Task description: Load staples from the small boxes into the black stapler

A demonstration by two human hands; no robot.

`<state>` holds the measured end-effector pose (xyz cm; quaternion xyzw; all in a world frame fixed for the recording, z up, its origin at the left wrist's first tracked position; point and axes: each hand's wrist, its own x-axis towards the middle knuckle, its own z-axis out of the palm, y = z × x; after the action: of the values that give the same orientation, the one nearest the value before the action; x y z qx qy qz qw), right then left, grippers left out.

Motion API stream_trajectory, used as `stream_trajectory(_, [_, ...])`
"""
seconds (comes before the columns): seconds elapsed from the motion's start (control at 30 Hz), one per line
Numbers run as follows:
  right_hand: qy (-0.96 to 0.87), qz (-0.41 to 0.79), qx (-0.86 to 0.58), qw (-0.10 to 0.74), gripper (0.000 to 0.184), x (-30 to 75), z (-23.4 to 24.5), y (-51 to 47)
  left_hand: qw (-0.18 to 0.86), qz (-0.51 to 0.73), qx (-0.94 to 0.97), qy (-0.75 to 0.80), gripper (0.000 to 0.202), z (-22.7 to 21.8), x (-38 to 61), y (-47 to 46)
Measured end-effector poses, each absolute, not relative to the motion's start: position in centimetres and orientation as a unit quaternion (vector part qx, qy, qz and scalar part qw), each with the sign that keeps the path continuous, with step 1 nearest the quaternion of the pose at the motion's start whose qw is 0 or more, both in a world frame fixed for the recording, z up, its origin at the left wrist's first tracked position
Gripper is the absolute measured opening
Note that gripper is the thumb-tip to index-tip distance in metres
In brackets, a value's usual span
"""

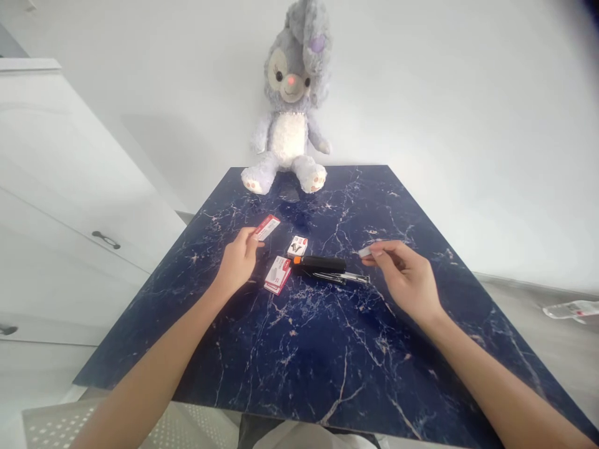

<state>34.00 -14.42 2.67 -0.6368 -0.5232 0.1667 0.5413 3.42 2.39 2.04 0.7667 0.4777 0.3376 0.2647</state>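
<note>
While the left grip [239, 259] pinches a small red-and-white box [267, 227] by one end between thumb and fingertips, low over the bench [327, 374], the right grip [406, 274] is closed on a short pale strip [365, 252] (too small to tell what it is). Between the two lies a black stapler [325, 267], swung open, its metal rail pointing toward the right grip. By its orange end sit a second box [298, 246], just behind, and a third box [277, 274], just left. A grey plush rabbit [291, 93] sits at the bench's far edge.
</note>
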Motion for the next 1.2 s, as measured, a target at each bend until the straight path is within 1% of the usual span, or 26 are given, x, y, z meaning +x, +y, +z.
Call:
stream_trajectory(0.1, [-0.594, 0.129, -0.612, 0.505, 0.019, 33.1, 2.9, -14.8, 0.372, 0.357, 0.757, 0.401, 0.032, 3.3, 3.3, 1.5])
stream_trajectory(0.17, [-0.637, 0.079, -0.594, 0.484, 0.019, 32.3, 3.2, -15.2, 0.429, 0.335, 0.756, 0.364, 0.029, 4.0, 3.6, 0.6])
stream_trajectory(0.2, [-0.656, 0.052, -0.582, 0.478, 0.018, 31.9, 3.3, -15.4, 0.441, 0.321, 0.760, 0.353, 0.028, 4.2, 3.9, 0.0])
stream_trajectory(0.27, [-0.687, 0.007, -0.557, 0.466, 0.022, 31.0, 3.5, -15.7, 0.433, 0.305, 0.781, 0.331, 0.026, 4.2, 4.4, -1.1])
stream_trajectory(0.37, [-0.718, -0.023, -0.532, 0.447, 0.044, 30.2, 3.3, -15.8, 0.372, 0.309, 0.836, 0.261, 0.020, 3.5, 5.4, -2.9])
stream_trajectory(0.4, [-0.727, -0.026, -0.525, 0.442, 0.048, 30.1, 3.1, -15.8, 0.352, 0.311, 0.852, 0.230, 0.019, 3.2, 5.6, -3.4])
stream_trajectory(0.47, [-0.741, -0.026, -0.507, 0.439, 0.046, 30.0, 2.7, -15.6, 0.325, 0.308, 0.875, 0.187, 0.017, 2.9, 6.0, -4.3])
stream_trajectory(0.53, [-0.751, -0.033, -0.492, 0.439, 0.038, 30.0, 2.4, -15.6, 0.337, 0.304, 0.871, 0.190, 0.017, 2.9, 6.3, -4.9])
stream_trajectory(0.6, [-0.756, -0.054, -0.482, 0.439, 0.032, 30.1, 2.3, -15.6, 0.408, 0.310, 0.826, 0.236, 0.023, 3.1, 6.5, -5.1])
stream_trajectory(0.67, [-0.759, -0.083, -0.474, 0.438, 0.032, 30.1, 2.3, -15.8, 0.543, 0.308, 0.733, 0.271, 0.034, 3.3, 6.7, -5.0])
stream_trajectory(0.73, [-0.765, -0.105, -0.465, 0.432, 0.034, 30.1, 2.2, -16.0, 0.695, 0.256, 0.621, 0.256, 0.045, 3.2, 6.8, -4.8])
stream_trajectory(0.77, [-0.769, -0.111, -0.462, 0.428, 0.035, 30.1, 2.2, -16.1, 0.755, 0.219, 0.572, 0.236, 0.047, 3.0, 6.8, -4.7])
stream_trajectory(0.8, [-0.772, -0.116, -0.460, 0.424, 0.036, 30.1, 2.1, -16.1, 0.798, 0.186, 0.532, 0.215, 0.048, 2.8, 6.8, -4.6])
stream_trajectory(0.87, [-0.776, -0.119, -0.459, 0.416, 0.038, 30.0, 2.0, -16.2, 0.843, 0.149, 0.480, 0.192, 0.048, 2.4, 6.6, -4.5])
stream_trajectory(1.03, [-0.771, -0.105, -0.456, 0.432, 0.041, 29.8, 1.7, -16.1, 0.855, 0.157, 0.459, 0.185, 0.040, 2.4, 6.5, -4.9])
stream_trajectory(1.2, [-0.762, -0.078, -0.455, 0.454, 0.046, 29.6, 1.7, -16.1, 0.815, 0.175, 0.510, 0.214, 0.033, 2.6, 7.0, -5.0])
